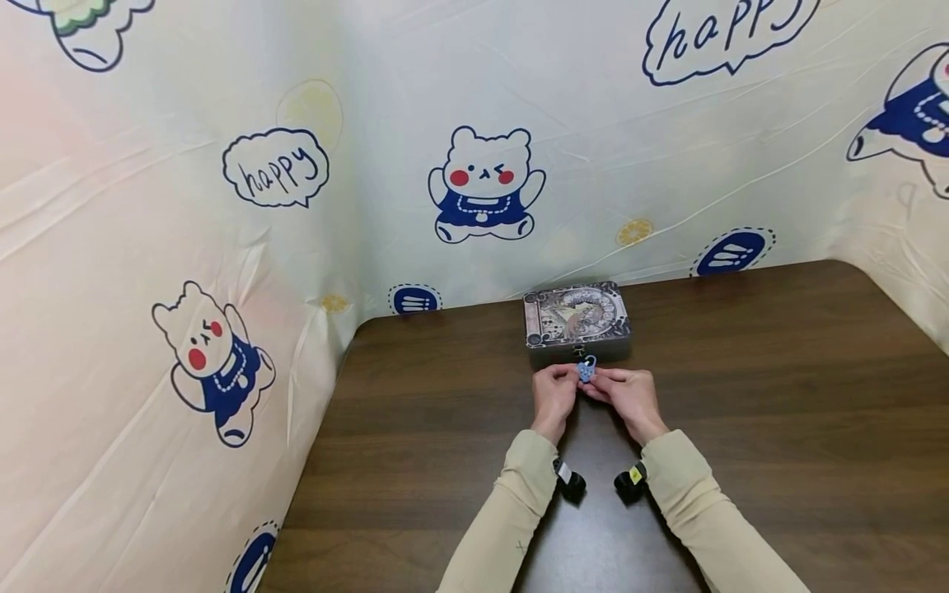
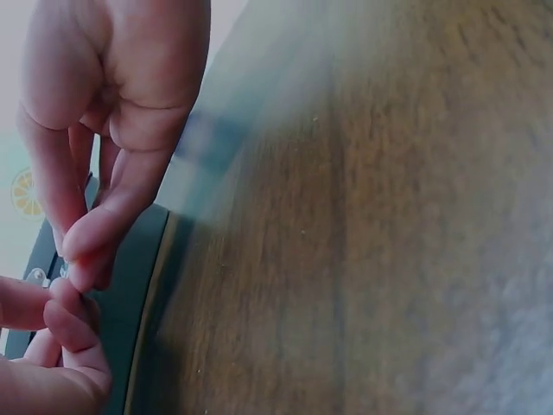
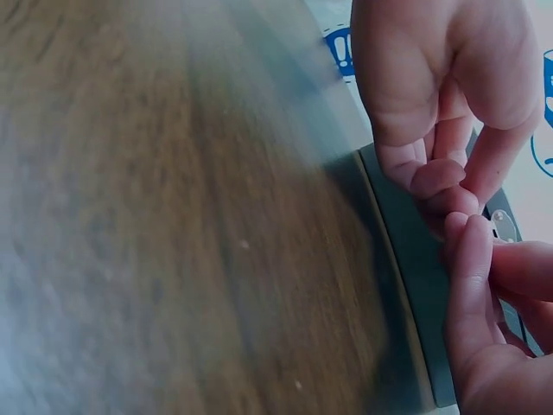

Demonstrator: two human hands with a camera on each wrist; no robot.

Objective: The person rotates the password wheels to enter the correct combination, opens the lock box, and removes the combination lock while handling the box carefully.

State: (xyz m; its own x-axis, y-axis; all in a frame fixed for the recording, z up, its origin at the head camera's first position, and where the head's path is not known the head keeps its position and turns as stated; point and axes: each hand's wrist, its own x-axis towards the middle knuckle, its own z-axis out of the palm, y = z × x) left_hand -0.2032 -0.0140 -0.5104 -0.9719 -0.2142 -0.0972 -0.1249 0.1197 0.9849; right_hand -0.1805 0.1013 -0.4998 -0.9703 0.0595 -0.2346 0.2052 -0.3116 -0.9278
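Observation:
A small blue padlock [image 1: 586, 371] with a pale shackle is held up just in front of a dark box [image 1: 577, 317] with an ornate printed lid. My left hand [image 1: 555, 399] pinches the padlock from the left between thumb and fingers. From the other side my right hand [image 1: 628, 399] pinches it too, and the fingertips of both hands meet. A metal clasp [image 1: 579, 352] sits on the box's front face, right behind the padlock. In both wrist views the fingers hide nearly all of the padlock, and whether its shackle is locked I cannot tell.
The box stands near the back edge of a dark brown wooden table [image 1: 430, 428]. Behind and to the left hangs a pale printed curtain [image 1: 385, 189] with cartoon bears. Small black cameras [image 1: 572, 484] are strapped to both wrists.

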